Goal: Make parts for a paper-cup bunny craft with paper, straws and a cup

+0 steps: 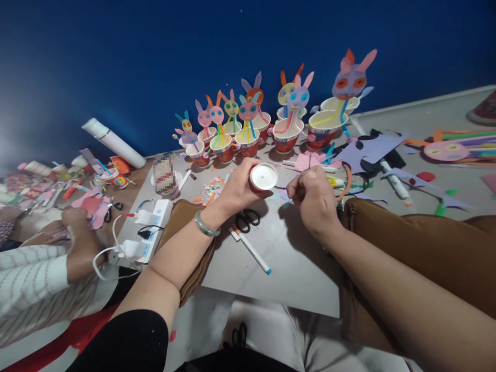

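Note:
My left hand [241, 187] is wrapped round a small paper cup [264, 176]. The cup's white round end faces me, with a small dark mark at its middle. Just to the right, my right hand [314, 199] is closed in a pinch, apart from the cup. A thin dark sliver shows above its fingers, too small to name. Below the cup lie black-handled scissors [248, 220], and beside them a white marker [253, 253] with a blue end.
Paper cups with rabbit-eared paper faces [289, 134] stand along the blue wall. Purple paper scraps [368, 152] and markers [396, 182] lie right. Brown cloth [418, 263] covers the right side. A power strip [158, 227] sits left, near a co-worker's arm [83, 243].

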